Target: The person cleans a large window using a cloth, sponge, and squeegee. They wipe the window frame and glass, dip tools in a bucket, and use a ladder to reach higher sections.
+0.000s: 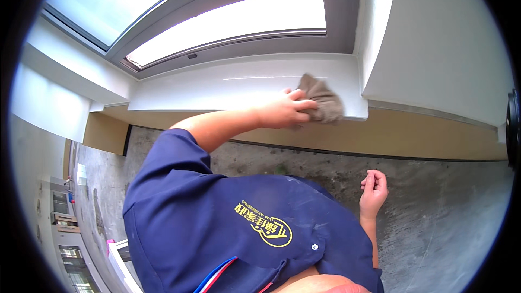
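Observation:
My left hand [287,109] grips a crumpled brown-grey cloth [321,100], its fingers closed on the near left side. The cloth lies over the front edge of a white window sill [217,87], close to the sill's right end. A blur softens the cloth's lower edge. Lower and to the right, my right hand [374,189] hangs over the floor, apart from the sill. Its fingers are curled in, and nothing shows in them.
Behind the sill stands a grey-framed window [233,27]. A white wall [434,38] juts out on the right, and a beige panel [423,133] runs below the sill. Grey, stained floor [445,211] stretches beneath. At lower left is a white-framed object [120,263].

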`<state>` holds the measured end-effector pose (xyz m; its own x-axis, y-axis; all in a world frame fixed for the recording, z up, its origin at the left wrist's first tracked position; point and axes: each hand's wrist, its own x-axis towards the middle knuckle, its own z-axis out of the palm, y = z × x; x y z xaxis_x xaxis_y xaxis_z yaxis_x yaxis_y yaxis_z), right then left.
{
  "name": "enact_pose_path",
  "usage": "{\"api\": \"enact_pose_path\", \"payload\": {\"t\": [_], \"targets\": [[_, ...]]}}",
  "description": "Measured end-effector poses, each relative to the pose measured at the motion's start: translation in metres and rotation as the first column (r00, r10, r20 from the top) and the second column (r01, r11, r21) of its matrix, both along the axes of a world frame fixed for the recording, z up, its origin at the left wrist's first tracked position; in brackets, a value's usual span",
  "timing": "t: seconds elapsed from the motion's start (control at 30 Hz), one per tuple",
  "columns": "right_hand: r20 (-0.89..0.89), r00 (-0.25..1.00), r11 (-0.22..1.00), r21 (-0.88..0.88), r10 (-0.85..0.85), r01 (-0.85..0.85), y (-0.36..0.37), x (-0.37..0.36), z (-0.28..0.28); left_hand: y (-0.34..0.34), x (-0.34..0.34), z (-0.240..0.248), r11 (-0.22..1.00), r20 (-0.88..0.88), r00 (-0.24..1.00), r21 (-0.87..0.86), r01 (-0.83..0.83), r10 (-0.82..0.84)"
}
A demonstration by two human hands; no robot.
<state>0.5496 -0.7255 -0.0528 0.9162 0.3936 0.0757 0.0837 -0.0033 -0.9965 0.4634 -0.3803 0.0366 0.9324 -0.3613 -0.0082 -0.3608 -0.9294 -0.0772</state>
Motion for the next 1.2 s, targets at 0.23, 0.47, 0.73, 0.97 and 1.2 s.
{"api": "enact_pose_path", "payload": {"t": [0.23, 0.47, 0.73, 0.97, 1.2], "targets": [[-0.067, 0.987, 0.989, -0.009, -0.146, 0.146, -0.030, 0.004, -0.011, 0.055, 0.031, 0.055, -0.387, -0.250, 0.754, -0.922, 0.007, 0.607], [-0.070, 0.992, 0.992, -0.080, -0.103, 0.097, -0.012, 0.000, 0.012, 0.095, 0.154, 0.094, -0.282, 0.033, 0.848, -0.936, 0.212, 0.528], [0.063, 0.978, 0.965, -0.158, -0.200, 0.208, 0.068, -0.021, 0.033, 0.149, 0.145, 0.098, -0.780, -0.068, 0.778, -0.112, 0.616, 0.624], [0.067, 0.985, 0.954, -0.247, -0.159, 0.171, 0.203, -0.083, 0.042, 0.341, -0.042, 0.072, -0.520, 0.099, 0.568, -0.299, 0.800, 0.817], [0.158, 0.987, 0.944, -0.322, -0.024, 0.075, 0.315, -0.123, 0.077, 0.557, -0.278, 0.075, -0.263, 0.189, 0.328, -0.300, 0.917, 0.926]]}}
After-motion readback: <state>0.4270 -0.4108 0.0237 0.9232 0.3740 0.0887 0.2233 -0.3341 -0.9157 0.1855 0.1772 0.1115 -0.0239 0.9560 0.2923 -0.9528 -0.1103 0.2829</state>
